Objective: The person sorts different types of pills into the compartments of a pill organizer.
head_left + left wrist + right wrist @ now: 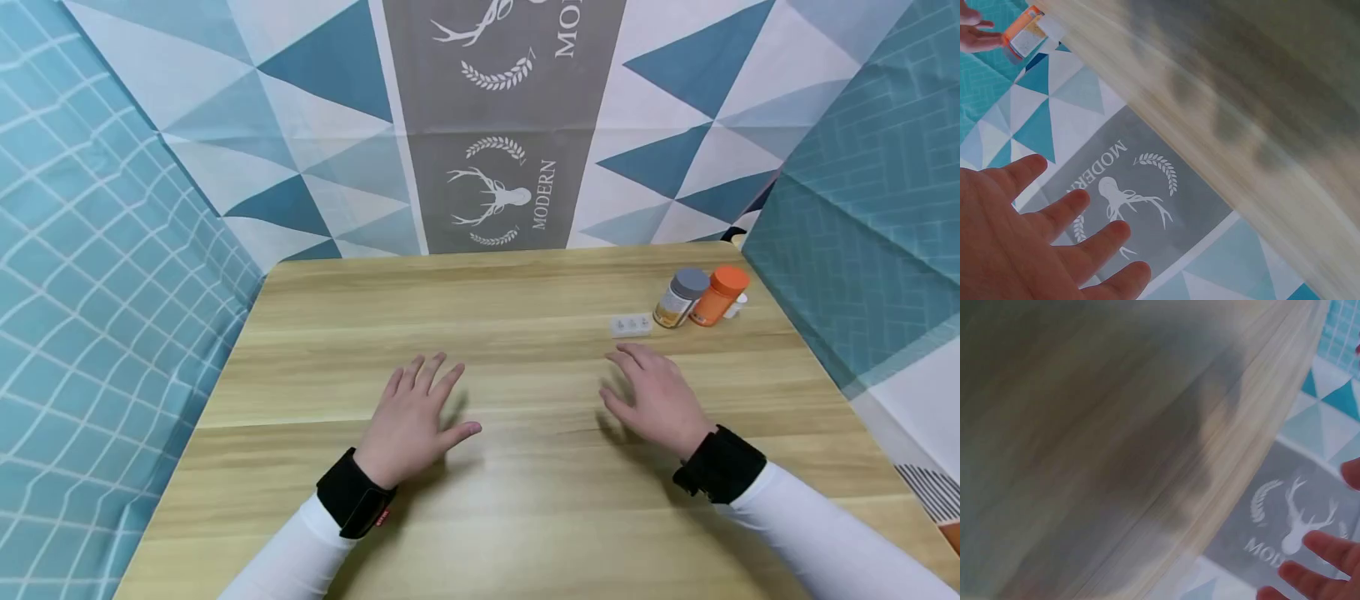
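My left hand hovers over the left middle of the wooden table, its fingers spread and holding nothing. To the right, my right hand is also above the tabletop, fingers loosely bent with nothing in them. Just beyond its fingertips lies a small whitish strip with three marked sections. Next to that stand a grey-capped bottle and an orange bottle. A small white container is partly hidden behind the orange one. Spread fingers show in the left wrist view.
Behind the table hangs a patterned cloth with triangles and deer heads. Teal tile-patterned cloth lines the left side, and another teal cloth the right. Both hands cast shadows on the wood.
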The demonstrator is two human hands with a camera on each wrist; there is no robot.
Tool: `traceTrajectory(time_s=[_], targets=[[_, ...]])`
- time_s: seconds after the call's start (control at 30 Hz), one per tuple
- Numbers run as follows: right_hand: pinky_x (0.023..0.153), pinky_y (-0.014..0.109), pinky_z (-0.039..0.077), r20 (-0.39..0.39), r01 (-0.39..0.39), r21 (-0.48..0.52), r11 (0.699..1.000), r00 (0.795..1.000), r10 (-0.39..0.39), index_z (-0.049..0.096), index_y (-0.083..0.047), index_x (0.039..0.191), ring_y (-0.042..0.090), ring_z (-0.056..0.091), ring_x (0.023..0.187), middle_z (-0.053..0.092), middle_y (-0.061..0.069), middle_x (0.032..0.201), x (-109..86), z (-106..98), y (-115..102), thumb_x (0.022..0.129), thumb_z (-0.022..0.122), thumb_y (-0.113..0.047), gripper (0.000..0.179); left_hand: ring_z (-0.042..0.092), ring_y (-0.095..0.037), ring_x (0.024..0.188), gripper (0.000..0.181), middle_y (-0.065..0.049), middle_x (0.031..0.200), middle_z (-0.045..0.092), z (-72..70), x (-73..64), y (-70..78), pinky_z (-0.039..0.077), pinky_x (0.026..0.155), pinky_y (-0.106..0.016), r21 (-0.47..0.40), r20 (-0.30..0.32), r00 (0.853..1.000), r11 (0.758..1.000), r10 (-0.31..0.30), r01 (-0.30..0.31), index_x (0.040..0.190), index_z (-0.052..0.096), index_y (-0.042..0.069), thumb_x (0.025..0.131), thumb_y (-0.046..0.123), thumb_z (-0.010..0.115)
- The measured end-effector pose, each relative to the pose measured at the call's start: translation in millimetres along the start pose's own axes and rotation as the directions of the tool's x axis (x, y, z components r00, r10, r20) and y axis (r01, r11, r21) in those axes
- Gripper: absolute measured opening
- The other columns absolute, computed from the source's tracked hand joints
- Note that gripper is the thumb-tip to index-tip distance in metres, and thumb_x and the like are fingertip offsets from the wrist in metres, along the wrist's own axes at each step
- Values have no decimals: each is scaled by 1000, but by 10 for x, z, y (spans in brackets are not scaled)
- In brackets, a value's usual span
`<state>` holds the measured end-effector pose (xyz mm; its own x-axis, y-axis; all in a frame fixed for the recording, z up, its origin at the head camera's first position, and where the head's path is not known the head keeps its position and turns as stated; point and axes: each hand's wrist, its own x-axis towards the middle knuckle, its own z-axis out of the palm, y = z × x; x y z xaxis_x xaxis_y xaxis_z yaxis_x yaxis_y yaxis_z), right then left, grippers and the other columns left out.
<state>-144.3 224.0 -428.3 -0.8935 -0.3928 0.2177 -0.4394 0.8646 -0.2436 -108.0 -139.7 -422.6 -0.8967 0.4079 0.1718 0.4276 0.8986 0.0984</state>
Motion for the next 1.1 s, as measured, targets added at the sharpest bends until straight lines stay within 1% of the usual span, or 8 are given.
traceTrajectory(time_s=[0.17, 0.27, 0.4, 0.57, 0.7, 0.8, 0.87, 1.1], targets=[[91, 59, 42, 16, -10, -44, 999, 1000, 11, 58, 4, 123, 40, 48, 113, 56, 25, 124, 104, 0, 257, 87, 66, -21, 44, 27, -40, 132, 86, -14, 148, 36, 10, -91, 37, 26, 105, -60, -15, 5, 1000, 1000, -1, 1, 148, 40, 19, 84, 77, 45], [91, 59, 42, 30, -26, -58, 998, 999, 28, 57, 7, 123, 41, 48, 113, 54, 28, 124, 190, -16, 421, 89, 63, -16, 42, 27, -39, 132, 86, -13, 149, 36, 24, -133, 61, 25, 106, -60, -18, 19, 1000, 1000, -12, 13, 148, 40, 20, 83, 77, 46], [94, 59, 40, 87, -45, -109, 993, 995, 54, 51, 10, 129, 45, 45, 115, 47, 32, 131, 309, -25, 568, 90, 60, -11, 45, 27, -38, 132, 85, -13, 149, 35, 31, -179, 93, 25, 106, -60, -19, 31, 999, 1000, -17, 18, 148, 40, 20, 84, 76, 46], [96, 60, 39, 207, -82, -147, 986, 972, 112, 37, 11, 141, 49, 37, 121, 32, 35, 142, 459, -21, 615, 89, 55, -6, 57, 28, -38, 132, 85, -12, 149, 36, 5, -224, 117, 26, 106, -59, -10, 34, 999, 1000, -17, 18, 148, 39, 19, 85, 75, 45], [97, 59, 39, 263, -137, -144, 980, 950, 171, 30, 12, 144, 48, 31, 126, 26, 35, 145, 550, 14, 623, 88, 55, -5, 63, 29, -38, 131, 83, -12, 149, 37, 18, -213, 112, 26, 106, -59, -19, 29, 999, 1000, -20, 20, 148, 39, 20, 85, 73, 49], [95, 58, 41, 268, -147, -149, 978, 946, 183, 30, 13, 143, 46, 33, 125, 30, 35, 143, 587, 59, 638, 87, 55, -4, 64, 29, -37, 131, 82, -12, 149, 37, 32, -196, 106, 26, 106, -59, -42, 37, 999, 999, -23, 24, 148, 40, 20, 85, 71, 50], [95, 57, 41, 259, -144, -153, 978, 949, 180, 32, 13, 143, 46, 37, 123, 35, 34, 140, 597, 85, 652, 87, 55, -3, 62, 30, -36, 131, 82, -11, 149, 36, 40, -180, 104, 28, 106, -58, -47, 44, 999, 999, -19, 21, 148, 39, 20, 86, 73, 47], [78, 52, 51, 169, -88, -156, 984, 979, 114, 56, 9, 126, 37, 56, 98, 56, 28, 114, 574, 104, 626, 87, 63, -4, 42, 31, -32, 131, 80, -8, 150, 35, 49, -47, 153, 30, 105, -55, -67, 78, 997, 998, 3, 3, 148, 39, 22, 89, 76, 34]])
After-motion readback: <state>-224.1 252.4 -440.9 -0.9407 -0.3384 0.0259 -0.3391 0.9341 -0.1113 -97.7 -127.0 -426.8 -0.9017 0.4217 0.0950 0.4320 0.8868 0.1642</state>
